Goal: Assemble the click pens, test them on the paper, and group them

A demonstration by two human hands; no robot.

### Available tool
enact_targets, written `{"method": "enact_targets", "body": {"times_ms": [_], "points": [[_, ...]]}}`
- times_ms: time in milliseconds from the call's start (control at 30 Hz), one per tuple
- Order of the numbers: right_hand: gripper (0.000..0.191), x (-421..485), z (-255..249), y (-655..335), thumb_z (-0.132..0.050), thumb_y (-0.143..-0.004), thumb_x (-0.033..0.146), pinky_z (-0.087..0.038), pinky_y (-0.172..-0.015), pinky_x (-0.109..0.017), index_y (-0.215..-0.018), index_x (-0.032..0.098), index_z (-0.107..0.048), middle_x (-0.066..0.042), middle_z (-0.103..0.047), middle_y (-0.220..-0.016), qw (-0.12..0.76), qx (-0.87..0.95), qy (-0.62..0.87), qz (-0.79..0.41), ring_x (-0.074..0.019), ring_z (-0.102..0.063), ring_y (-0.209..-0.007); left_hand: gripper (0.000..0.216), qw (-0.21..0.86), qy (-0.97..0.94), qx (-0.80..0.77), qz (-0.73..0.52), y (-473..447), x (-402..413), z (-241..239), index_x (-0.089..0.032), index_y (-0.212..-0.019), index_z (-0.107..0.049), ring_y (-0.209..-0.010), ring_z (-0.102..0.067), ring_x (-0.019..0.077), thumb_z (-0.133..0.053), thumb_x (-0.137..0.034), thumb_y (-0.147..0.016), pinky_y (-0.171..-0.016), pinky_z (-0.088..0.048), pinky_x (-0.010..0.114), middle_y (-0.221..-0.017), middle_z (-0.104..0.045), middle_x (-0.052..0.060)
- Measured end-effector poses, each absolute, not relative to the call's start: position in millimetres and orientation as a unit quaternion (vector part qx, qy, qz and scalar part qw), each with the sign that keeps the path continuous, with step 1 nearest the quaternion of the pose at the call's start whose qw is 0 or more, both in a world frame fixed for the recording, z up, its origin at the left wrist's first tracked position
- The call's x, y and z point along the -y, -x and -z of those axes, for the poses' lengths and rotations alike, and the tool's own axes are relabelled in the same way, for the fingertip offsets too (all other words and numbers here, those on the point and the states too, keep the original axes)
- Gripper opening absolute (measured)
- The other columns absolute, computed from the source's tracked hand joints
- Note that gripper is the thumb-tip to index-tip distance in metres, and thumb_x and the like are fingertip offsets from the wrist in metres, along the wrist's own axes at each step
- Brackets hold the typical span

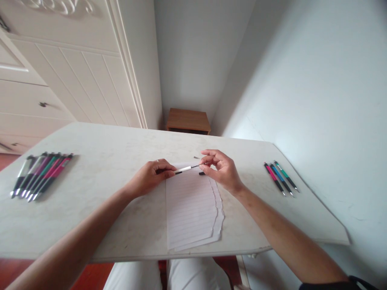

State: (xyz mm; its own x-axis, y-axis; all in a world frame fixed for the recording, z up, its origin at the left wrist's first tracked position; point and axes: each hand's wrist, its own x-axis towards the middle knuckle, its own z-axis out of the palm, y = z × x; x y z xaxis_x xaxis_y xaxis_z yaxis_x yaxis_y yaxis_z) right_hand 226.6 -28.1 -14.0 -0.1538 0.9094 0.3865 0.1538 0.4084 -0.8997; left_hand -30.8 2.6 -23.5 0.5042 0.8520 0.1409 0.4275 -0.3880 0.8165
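My left hand (154, 174) is closed around a white pen barrel (185, 169) with a black clip, held level above lined paper. A thin dark ink refill (195, 166) sticks out of the barrel's right end. The thumb and fingertips of my right hand (220, 167) pinch the refill's outer end, while the other fingers curl loosely. Just behind, on the table, lies a small metallic pen tip (196, 157). A short black piece (202, 173), perhaps a rubber grip, rests on the paper by my right thumb.
Torn lined sheets (190, 213) lie at the middle of the white table (121, 229). Several pens (42, 175) are lined up at the left, and three pens (279, 177) at the right. White cabinets, a wooden stand (189, 119) and a wall surround the table.
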Motion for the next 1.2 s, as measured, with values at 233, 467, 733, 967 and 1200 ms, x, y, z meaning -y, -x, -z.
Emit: {"method": "enact_targets", "body": {"times_ms": [233,467,733,967,1200], "points": [[0.039,28,12,-227,-0.073,-0.079,0.034,-0.054,-0.073,-0.032,-0.114,0.020,-0.061,-0.003,-0.069,-0.088,0.519,0.658,0.407,-0.363,-0.0149,-0.063,-0.077,0.031,0.409,-0.763,-0.409,-0.289,31,-2,18,-0.019,-0.091,-0.074,-0.084,-0.065,0.0200,-0.060,-0.046,-0.084,-0.076,-0.050,0.029,-0.092,-0.071,0.005],[0.040,28,10,-228,-0.075,-0.078,0.033,-0.055,-0.077,-0.034,-0.113,0.021,-0.061,-0.004,-0.069,-0.089,0.525,0.652,0.402,-0.371,-0.0160,-0.065,-0.081,0.035,0.426,-0.752,-0.406,-0.299,31,-2,16,-0.018,-0.091,-0.074,-0.084,-0.065,0.0211,-0.062,-0.050,-0.082,-0.076,-0.051,0.030,-0.092,-0.072,0.006],[0.044,27,9,-228,-0.079,-0.075,0.031,-0.056,-0.076,-0.033,-0.113,0.021,-0.060,-0.004,-0.070,-0.092,0.529,0.643,0.386,-0.397,-0.0156,-0.066,-0.080,0.036,0.432,-0.743,-0.408,-0.308,30,-1,15,-0.018,-0.089,-0.074,-0.084,-0.065,0.0212,-0.064,-0.051,-0.081,-0.075,-0.051,0.029,-0.090,-0.072,0.006],[0.060,12,7,-255,-0.082,-0.070,0.039,-0.054,-0.082,-0.037,-0.123,0.022,-0.060,-0.009,-0.067,-0.112,0.428,0.695,0.447,-0.367,-0.0217,-0.064,-0.101,0.036,0.431,-0.734,-0.422,-0.313,32,0,12,-0.017,-0.090,-0.074,-0.085,-0.065,0.0207,-0.063,-0.051,-0.082,-0.075,-0.050,0.028,-0.092,-0.072,0.006],[0.030,8,4,-282,-0.081,-0.072,0.041,-0.050,-0.081,-0.036,-0.096,0.024,-0.077,-0.006,-0.064,-0.096,0.223,0.802,0.475,-0.286,-0.0201,-0.062,-0.087,0.036,0.429,-0.733,-0.423,-0.317,34,-1,12,-0.017,-0.091,-0.073,-0.084,-0.064,0.0204,-0.062,-0.050,-0.082,-0.074,-0.049,0.028,-0.091,-0.073,0.006]]}}
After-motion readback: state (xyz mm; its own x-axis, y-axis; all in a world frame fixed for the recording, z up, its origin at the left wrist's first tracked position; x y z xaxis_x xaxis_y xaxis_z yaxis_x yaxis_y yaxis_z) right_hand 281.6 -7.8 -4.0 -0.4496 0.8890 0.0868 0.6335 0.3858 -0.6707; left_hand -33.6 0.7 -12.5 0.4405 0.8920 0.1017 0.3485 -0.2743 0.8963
